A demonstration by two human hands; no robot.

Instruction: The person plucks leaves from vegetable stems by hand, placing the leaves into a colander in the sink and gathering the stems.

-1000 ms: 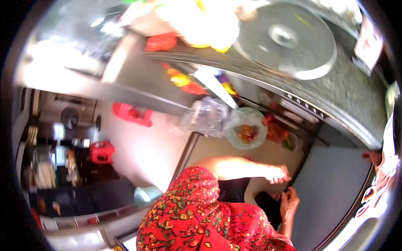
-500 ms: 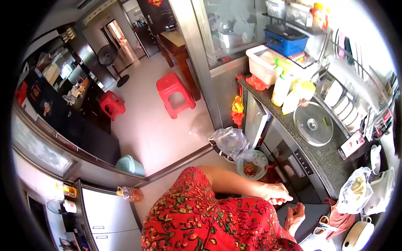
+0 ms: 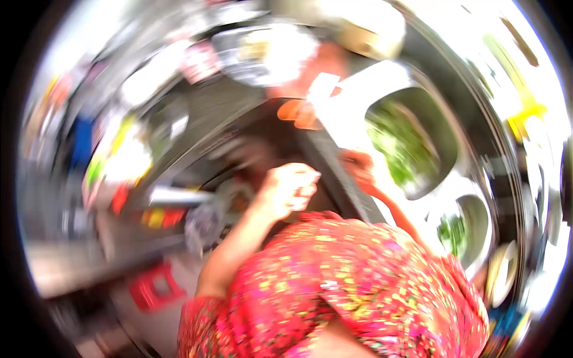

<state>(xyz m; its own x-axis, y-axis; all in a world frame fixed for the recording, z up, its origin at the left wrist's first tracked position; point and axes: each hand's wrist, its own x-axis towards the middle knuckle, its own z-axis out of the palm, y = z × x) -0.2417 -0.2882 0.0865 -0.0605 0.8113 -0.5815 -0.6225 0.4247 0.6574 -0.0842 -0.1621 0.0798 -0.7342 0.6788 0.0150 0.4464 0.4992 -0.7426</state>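
Observation:
Motion blur softens the whole view. My left hand is closed, its fingers curled in front of my body over the dark gap below the counter; whatever they may hold cannot be made out. At the counter edge, by the sink, is my right hand, its fingers too smeared to read. Just beyond it lie scissors with orange handles. To the right, leafy greens fill the larger sink basin, and more greens sit in the smaller basin.
A clear plastic bag rests on the far counter, near a reddish cloth. Blurred bottles and a glass lid are on the left. A red stool stands on the floor behind at lower left.
The view has swung right, from the doorway and room to the sink with greens. My hands have moved apart, the right to the counter edge by the sink; the left stays closed.

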